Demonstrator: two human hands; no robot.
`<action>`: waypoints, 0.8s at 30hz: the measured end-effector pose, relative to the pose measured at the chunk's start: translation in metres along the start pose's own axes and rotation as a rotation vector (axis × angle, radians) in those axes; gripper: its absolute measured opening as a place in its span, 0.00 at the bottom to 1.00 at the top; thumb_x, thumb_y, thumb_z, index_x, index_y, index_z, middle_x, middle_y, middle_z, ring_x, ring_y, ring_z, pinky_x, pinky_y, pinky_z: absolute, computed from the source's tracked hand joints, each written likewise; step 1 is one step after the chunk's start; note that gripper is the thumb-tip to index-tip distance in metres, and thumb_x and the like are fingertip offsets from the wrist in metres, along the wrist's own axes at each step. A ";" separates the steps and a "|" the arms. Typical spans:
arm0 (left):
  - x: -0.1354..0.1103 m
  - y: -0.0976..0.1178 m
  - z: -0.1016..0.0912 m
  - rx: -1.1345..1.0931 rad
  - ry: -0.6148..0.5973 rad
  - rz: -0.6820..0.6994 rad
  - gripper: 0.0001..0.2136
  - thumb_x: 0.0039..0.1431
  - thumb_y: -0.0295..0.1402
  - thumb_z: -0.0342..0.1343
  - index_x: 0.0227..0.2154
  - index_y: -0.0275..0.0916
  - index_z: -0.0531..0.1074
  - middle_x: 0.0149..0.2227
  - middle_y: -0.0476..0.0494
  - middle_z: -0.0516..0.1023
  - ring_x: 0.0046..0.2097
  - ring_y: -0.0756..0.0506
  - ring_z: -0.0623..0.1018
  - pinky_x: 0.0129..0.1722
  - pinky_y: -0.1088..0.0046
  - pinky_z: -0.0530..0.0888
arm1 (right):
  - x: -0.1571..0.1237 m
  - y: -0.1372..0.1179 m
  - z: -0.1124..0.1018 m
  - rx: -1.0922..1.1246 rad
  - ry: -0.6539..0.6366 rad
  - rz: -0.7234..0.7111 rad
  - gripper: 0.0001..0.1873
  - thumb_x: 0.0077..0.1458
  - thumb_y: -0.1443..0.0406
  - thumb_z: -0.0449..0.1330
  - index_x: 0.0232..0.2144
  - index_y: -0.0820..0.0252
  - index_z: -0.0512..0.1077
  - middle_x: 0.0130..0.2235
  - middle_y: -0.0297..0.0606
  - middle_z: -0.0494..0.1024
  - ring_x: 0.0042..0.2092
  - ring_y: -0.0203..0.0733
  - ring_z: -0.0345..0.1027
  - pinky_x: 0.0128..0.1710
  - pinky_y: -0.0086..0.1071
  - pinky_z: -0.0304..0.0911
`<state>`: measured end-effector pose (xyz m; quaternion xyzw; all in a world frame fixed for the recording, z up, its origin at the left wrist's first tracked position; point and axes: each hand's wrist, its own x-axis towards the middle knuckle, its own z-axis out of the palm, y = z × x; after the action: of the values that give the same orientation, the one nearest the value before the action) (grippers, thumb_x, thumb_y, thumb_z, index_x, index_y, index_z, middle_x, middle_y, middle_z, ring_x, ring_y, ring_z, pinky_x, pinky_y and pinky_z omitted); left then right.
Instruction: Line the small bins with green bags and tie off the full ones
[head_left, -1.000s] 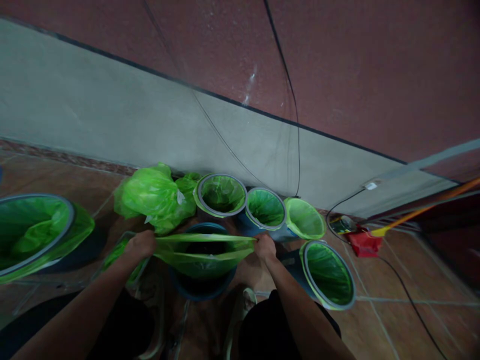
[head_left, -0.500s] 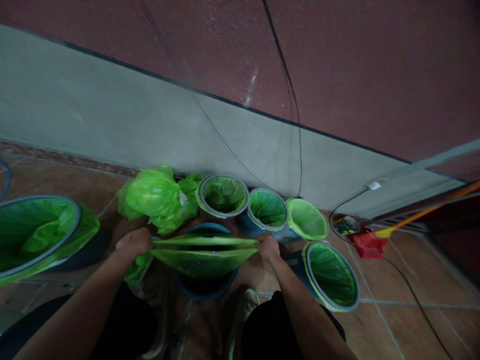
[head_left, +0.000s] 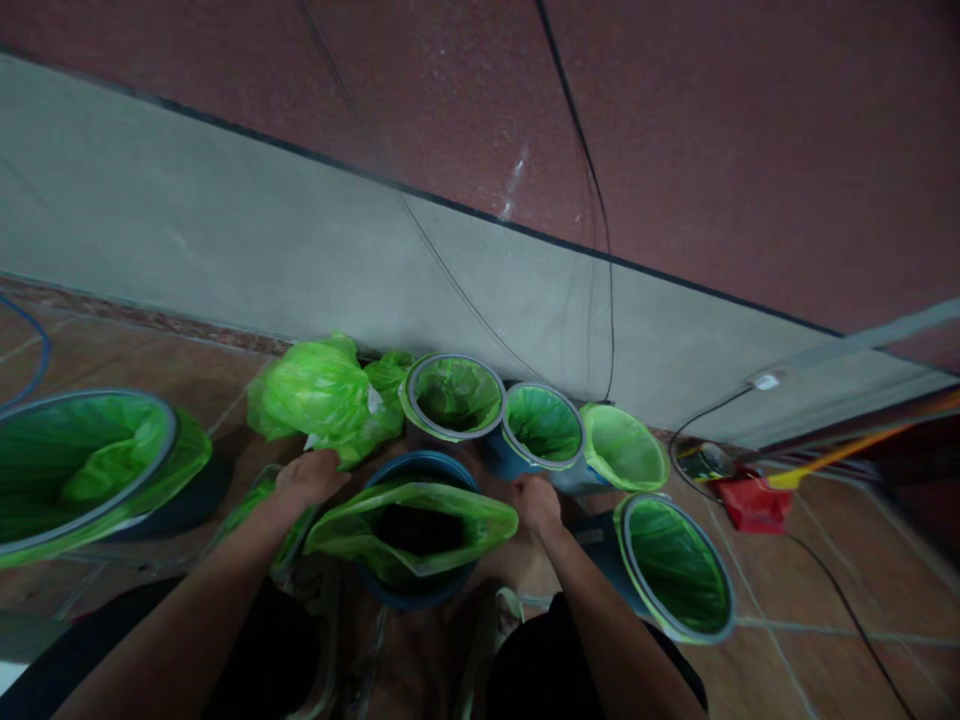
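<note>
A green bin bag [head_left: 360, 522] hangs with its mouth spread wide over a blue bin [head_left: 427, 462] between my feet. My left hand [head_left: 311, 477] is above the bag's left corner, its fingers curled; what they hold, if anything, is hidden. At the bag's right corner, my right hand [head_left: 535, 498] is closed in a pinch by the bag's edge. Below my left forearm, another container with a green liner [head_left: 296, 540] is partly covered.
Several lined bins stand around, among them a large one [head_left: 161, 460] at left and one [head_left: 679, 570] at right. Filled green bags [head_left: 319, 390] lie against the wall. Further right are a red dustpan [head_left: 752, 500], a yellow handle [head_left: 840, 458] and a black cable [head_left: 840, 600] on the tiles.
The bag's mouth, stretched flat and taut between my hands before, has slackened and opened. My left hand has moved right and now sits above the bag's left corner.
</note>
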<state>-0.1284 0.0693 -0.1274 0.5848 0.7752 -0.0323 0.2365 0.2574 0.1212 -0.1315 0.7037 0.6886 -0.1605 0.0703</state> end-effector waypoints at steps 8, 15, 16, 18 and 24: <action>-0.016 0.062 0.015 -0.096 0.056 0.344 0.18 0.61 0.33 0.49 0.51 0.36 0.73 0.52 0.37 0.79 0.53 0.40 0.77 0.56 0.65 0.69 | -0.020 -0.036 -0.006 0.195 -0.018 -0.346 0.13 0.59 0.68 0.53 0.37 0.58 0.79 0.39 0.39 0.83 0.41 0.39 0.76 0.41 0.27 0.63; -0.015 0.090 0.049 -0.203 0.040 0.519 0.20 0.56 0.26 0.50 0.52 0.34 0.73 0.53 0.34 0.77 0.58 0.35 0.73 0.60 0.61 0.65 | -0.063 -0.076 0.036 0.094 -0.297 -0.737 0.21 0.50 0.63 0.63 0.48 0.59 0.75 0.45 0.42 0.80 0.44 0.45 0.73 0.44 0.34 0.66; -0.014 0.095 0.054 -0.187 0.033 0.520 0.21 0.56 0.26 0.50 0.54 0.32 0.71 0.54 0.33 0.77 0.58 0.34 0.72 0.60 0.61 0.65 | -0.068 -0.081 0.044 0.019 -0.303 -0.766 0.23 0.49 0.62 0.64 0.49 0.60 0.74 0.47 0.44 0.79 0.46 0.47 0.73 0.46 0.36 0.66; -0.012 0.103 0.062 -0.123 0.013 0.509 0.26 0.55 0.24 0.51 0.58 0.30 0.67 0.56 0.30 0.74 0.59 0.34 0.71 0.62 0.60 0.63 | -0.074 -0.088 0.058 -0.132 -0.315 -0.784 0.25 0.48 0.62 0.64 0.50 0.63 0.73 0.48 0.49 0.78 0.48 0.52 0.72 0.47 0.41 0.67; -0.010 0.116 0.072 -0.049 -0.045 0.406 0.23 0.55 0.22 0.49 0.55 0.28 0.69 0.49 0.26 0.78 0.53 0.35 0.77 0.55 0.60 0.69 | -0.077 -0.103 0.086 -0.308 -0.352 -0.775 0.21 0.45 0.71 0.62 0.45 0.68 0.74 0.45 0.52 0.80 0.46 0.54 0.74 0.50 0.48 0.67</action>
<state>0.0042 0.0734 -0.1612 0.7224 0.6364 0.0222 0.2696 0.1441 0.0255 -0.1749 0.3371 0.8946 -0.1879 0.2251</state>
